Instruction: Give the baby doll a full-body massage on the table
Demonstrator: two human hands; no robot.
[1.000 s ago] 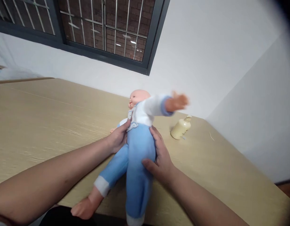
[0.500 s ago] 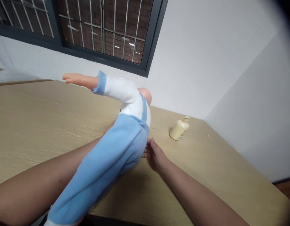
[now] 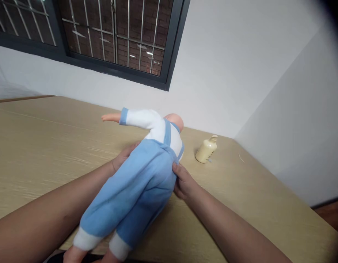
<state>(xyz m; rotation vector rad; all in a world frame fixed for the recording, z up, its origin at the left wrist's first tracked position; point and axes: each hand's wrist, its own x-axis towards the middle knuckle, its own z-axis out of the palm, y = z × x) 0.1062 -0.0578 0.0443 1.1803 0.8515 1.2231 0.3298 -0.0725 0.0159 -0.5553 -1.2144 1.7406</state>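
The right hand (image 3: 185, 181) is closed around the hip of the doll (image 3: 138, 179); the left hand (image 3: 126, 154) is partly hidden behind it, its grip I cannot tell. Over the table (image 3: 240, 197), the step seems steadying the doll sideways; next calls for support from both sides.

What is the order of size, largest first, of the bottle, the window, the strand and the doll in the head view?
1. Window, though cut off by the picture's edge
2. Doll, nearer the camera
3. Bottle
4. Strand
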